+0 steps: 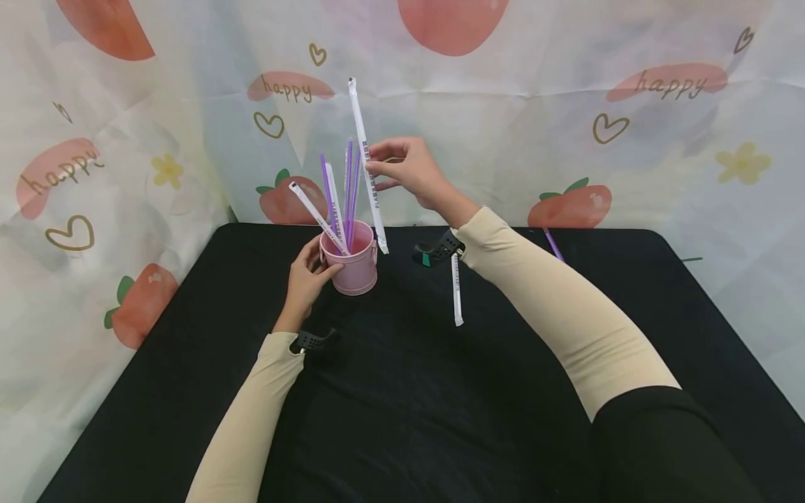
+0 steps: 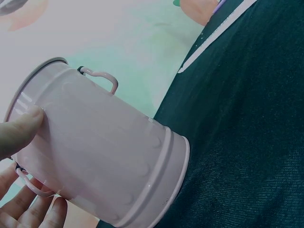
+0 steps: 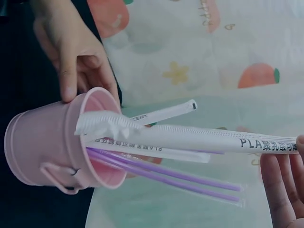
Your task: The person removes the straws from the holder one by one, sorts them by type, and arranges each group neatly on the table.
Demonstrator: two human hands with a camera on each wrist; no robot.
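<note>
My left hand [image 1: 304, 285] grips the side of a small pink metal bucket [image 1: 355, 276], thumb on the front and fingers round the side handle. Several straws stand in the bucket: purple straws [image 3: 190, 176] in clear sleeves and white paper-wrapped straws [image 1: 319, 218] leaning out. Between thumb and fingers, my right hand [image 1: 415, 171] pinches a long white paper-wrapped straw [image 3: 204, 137] with black print. This straw is nearly upright. Its lower end overlaps the bucket's right rim in the head view and crosses the bucket's mouth in the right wrist view.
Another white paper-wrapped straw [image 1: 456, 293] lies on the black tabletop [image 1: 402, 405], right of the bucket. A purple straw [image 1: 553, 244] lies near the back edge, partly behind the right sleeve. A fruit-printed cloth [image 1: 478, 133] hangs behind the table.
</note>
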